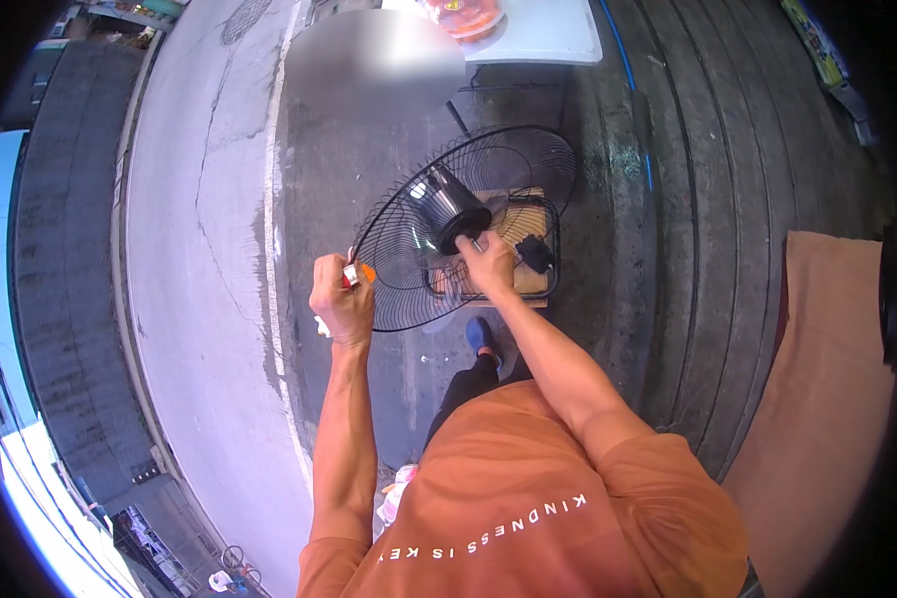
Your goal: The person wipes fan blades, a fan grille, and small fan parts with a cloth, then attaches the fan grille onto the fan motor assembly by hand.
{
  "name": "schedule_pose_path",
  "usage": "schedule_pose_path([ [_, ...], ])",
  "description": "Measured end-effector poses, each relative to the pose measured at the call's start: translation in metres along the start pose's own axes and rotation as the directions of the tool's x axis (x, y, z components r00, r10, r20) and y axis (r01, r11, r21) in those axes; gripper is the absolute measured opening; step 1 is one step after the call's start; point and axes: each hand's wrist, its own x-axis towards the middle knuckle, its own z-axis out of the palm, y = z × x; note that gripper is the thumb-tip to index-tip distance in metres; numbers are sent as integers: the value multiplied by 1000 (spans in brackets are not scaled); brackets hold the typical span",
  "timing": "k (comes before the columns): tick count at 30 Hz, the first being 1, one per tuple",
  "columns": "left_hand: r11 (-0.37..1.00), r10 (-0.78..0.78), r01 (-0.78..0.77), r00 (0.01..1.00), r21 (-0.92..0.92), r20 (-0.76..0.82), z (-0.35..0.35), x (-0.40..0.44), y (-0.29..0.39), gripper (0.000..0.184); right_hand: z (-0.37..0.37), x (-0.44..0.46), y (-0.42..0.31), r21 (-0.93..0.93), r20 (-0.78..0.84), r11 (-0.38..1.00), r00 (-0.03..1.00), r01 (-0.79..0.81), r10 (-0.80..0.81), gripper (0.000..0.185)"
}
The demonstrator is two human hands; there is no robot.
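A black fan (399,234) with a wire guard stands tilted in front of me. Its black motor housing (448,207) faces me. My left hand (341,299) is closed at the guard's left rim, round a small red, white and orange item (367,272) whose kind I cannot make out. Something white, perhaps tissue, pokes out below that hand. At the rear end of the motor housing, my right hand (490,267) has its thumb and fingers pinched; a small shiny bit shows between them. A black block-shaped part (535,253) of the fan lies just right of this hand.
Under the fan is a brown board (524,289) with a black tube frame. A white table (558,35) bearing a reddish-orange item stands beyond, near a blurred patch. Brown cloth (817,399) covers something at right. Pale road runs along the left.
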Motion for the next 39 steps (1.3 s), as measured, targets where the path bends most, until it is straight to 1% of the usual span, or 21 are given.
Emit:
schedule_pose_path([
  [1, 1000, 13, -13, 1000, -4, -1, 0, 1, 0, 21, -2, 5, 0, 128, 152, 972, 973, -195, 175, 58],
  [4, 1000, 4, -4, 1000, -10, 13, 0, 1, -1, 20, -11, -5, -12, 349, 302, 844, 902, -407, 309, 57],
  [5, 1000, -6, 7, 1000, -9, 20, -1, 1, 0, 20, -4, -4, -4, 155, -41, 985, 996, -69, 76, 57],
  [6, 1000, -8, 8, 1000, -7, 16, -2, 1, 0, 20, 6, -1, 12, -147, -309, 967, 919, 210, -246, 57],
  [7, 1000, -9, 9, 1000, -6, 12, -2, 2, 2, 20, 10, -3, 14, -488, -436, 794, 686, 364, -582, 57],
  [10, 1000, 7, -7, 1000, -6, 4, -1, 2, 2, 21, 0, -11, 2, -254, -225, 922, 909, 292, -350, 65],
  [13, 1000, -1, 1, 1000, -16, 6, -2, 3, 2, 21, 6, 9, 17, -43, -135, 989, 980, 142, -146, 63],
  [14, 1000, -11, 11, 1000, -21, 7, -2, 3, 2, 22, 6, 13, 17, 188, -57, 982, 998, 20, -9, 59],
  [16, 1000, -10, 10, 1000, -15, 8, -2, 2, 1, 21, 0, 11, 4, 570, 177, 777, 963, -267, 201, 53],
  [20, 1000, -4, 4, 1000, -24, -8, -1, 2, 0, 22, -5, 35, 21, 687, 378, 499, 847, -528, 374, 57],
  [23, 1000, -10, 9, 1000, -23, -6, 0, 2, 1, 22, -9, 18, 5, 443, 161, 808, 921, -388, 353, 53],
  [24, 1000, 0, 0, 1000, -19, -7, -1, 2, 0, 23, -6, 12, 4, 275, -57, 955, 990, -111, 132, 52],
  [25, 1000, 11, -11, 1000, -16, -9, -1, 2, 0, 23, -2, 7, 3, 40, -221, 987, 965, 155, -143, 50],
  [26, 1000, 21, -21, 1000, -15, -11, -1, 3, 0, 23, 1, 2, 3, -229, -307, 899, 849, 372, -430, 49],
  [27, 1000, 21, -21, 1000, -13, -11, -1, 3, 0, 23, 1, -6, -4, -244, -265, 878, 843, 411, -468, 45],
  [30, 1000, 19, -19, 1000, -14, -9, -2, 3, 1, 23, 1, -9, -13, -217, -243, 932, 908, 292, -341, 48],
  [32, 1000, 18, -18, 1000, -21, -11, -2, 3, 1, 23, 4, -4, -16, 207, -174, 970, 981, 127, -91, 43],
  [34, 1000, 8, -8, 1000, -19, -10, -1, 3, 2, 23, 5, 9, -9, 558, -13, 821, 987, -124, 158, 40],
  [36, 1000, 3, -3, 1000, -15, -7, -1, 2, 2, 23, 1, 22, -4, 767, 218, 511, 907, -388, 361, 39],
  [37, 1000, 3, -3, 1000, -10, -5, 0, 2, 1, 23, 1, 23, -4, 798, 255, 411, 864, -441, 434, 42],
  [39, 1000, -1, 1, 1000, -12, -7, 0, 2, 1, 22, 2, 24, 1, 787, 306, 388, 850, -480, 429, 44],
])
